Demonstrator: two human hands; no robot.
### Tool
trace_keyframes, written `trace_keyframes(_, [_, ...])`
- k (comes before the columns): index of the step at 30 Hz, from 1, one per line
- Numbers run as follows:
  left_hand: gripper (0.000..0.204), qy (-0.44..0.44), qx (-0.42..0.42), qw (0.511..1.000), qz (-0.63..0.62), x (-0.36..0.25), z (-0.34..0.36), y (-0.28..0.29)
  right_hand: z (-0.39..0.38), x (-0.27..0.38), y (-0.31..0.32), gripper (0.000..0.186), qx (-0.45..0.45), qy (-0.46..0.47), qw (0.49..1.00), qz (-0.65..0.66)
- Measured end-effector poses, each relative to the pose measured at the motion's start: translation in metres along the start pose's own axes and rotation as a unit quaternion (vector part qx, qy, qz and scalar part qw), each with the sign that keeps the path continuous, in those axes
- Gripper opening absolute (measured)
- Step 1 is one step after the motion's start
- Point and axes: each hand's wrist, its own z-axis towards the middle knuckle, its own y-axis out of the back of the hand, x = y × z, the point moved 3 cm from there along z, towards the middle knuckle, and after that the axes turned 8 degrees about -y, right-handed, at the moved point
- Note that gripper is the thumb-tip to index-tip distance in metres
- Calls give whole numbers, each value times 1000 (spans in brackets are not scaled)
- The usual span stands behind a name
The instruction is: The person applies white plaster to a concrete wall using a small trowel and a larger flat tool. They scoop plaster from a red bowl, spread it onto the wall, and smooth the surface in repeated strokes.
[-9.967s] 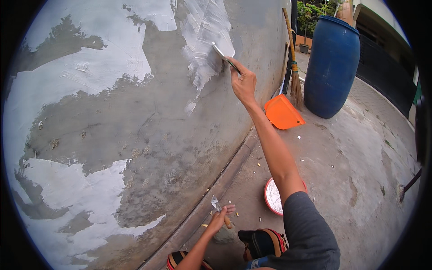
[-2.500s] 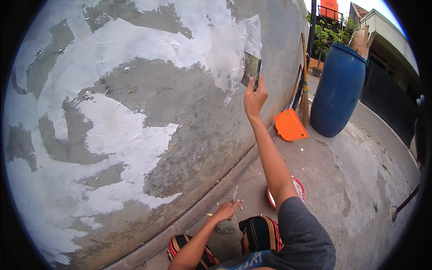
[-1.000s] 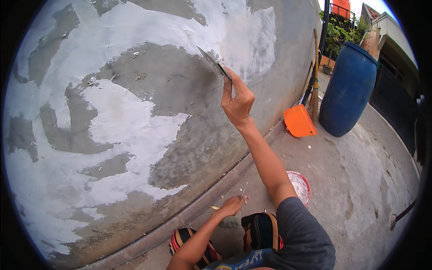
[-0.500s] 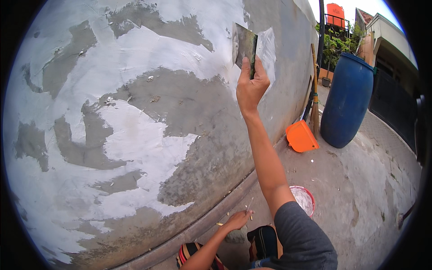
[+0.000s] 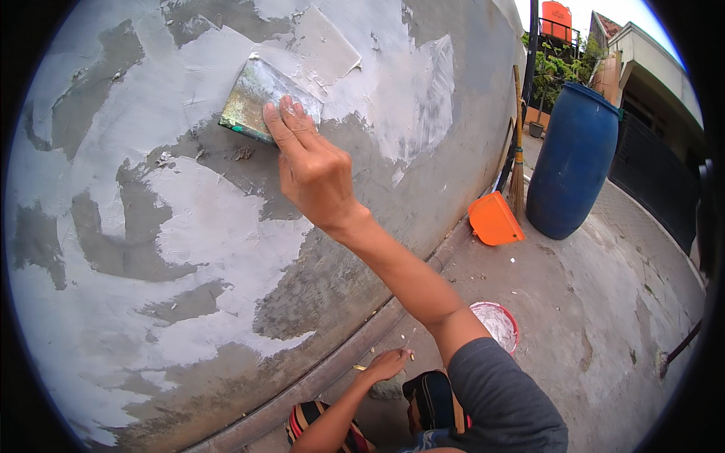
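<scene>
My right hand [image 5: 317,170] is raised against the wall and closed on a flat, square putty scraper [image 5: 251,97], its face smeared with grey-green residue. Fingers press on the scraper's face, and the blade lies against the wall [image 5: 332,264]. White putty [image 5: 219,211] coats the wall in uneven patches, with bare grey cement between them. Low down near my knees, my left hand [image 5: 387,365] is closed around something small; pale yellowish bits show at its edges, too little to name. A red-rimmed tub [image 5: 516,337] holding white putty stands on the ground beside my right upper arm.
An orange dustpan [image 5: 495,219] rests by the foot of the wall, with a broom [image 5: 517,177] leaning behind it. A tall blue barrel [image 5: 572,162] stands to their right. A raised kerb [image 5: 355,336] runs along the wall's base. Small crumbs lie on the concrete ground.
My right hand has swept the scraper left and slightly down across the wall, turning it flatter. Fresh putty now covers the upper middle. My left hand stays low, almost unmoved.
</scene>
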Motion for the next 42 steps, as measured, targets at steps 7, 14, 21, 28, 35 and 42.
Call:
trace_keyframes(7, [57, 20, 13, 1000, 6, -18, -4, 5, 46, -72, 74, 22, -122, -137, 983, 23])
trace_keyframes(14, [56, 48, 41, 998, 11, -22, -6, 12, 55, -76, 40, 23, -99, -126, 986, -43])
trace_keyframes(21, [54, -24, 22, 999, 39, 5, 8, -9, 10, -2, 19, 31, -38, 17, 999, 1])
trace_keyframes(28, [55, -6, 22, 999, 30, -6, -2, 0, 48, -29, 47, 23, -91, -39, 995, -3])
trace_keyframes(35, [56, 4, 15, 999, 46, -2, -3, -1, 61, -37, -3, 48, -75, 27, 995, -60])
trace_keyframes(42, [53, 0, 31, 998, 60, 0, -6, -6, 17, 10, 18, 39, 28, 68, 997, 35])
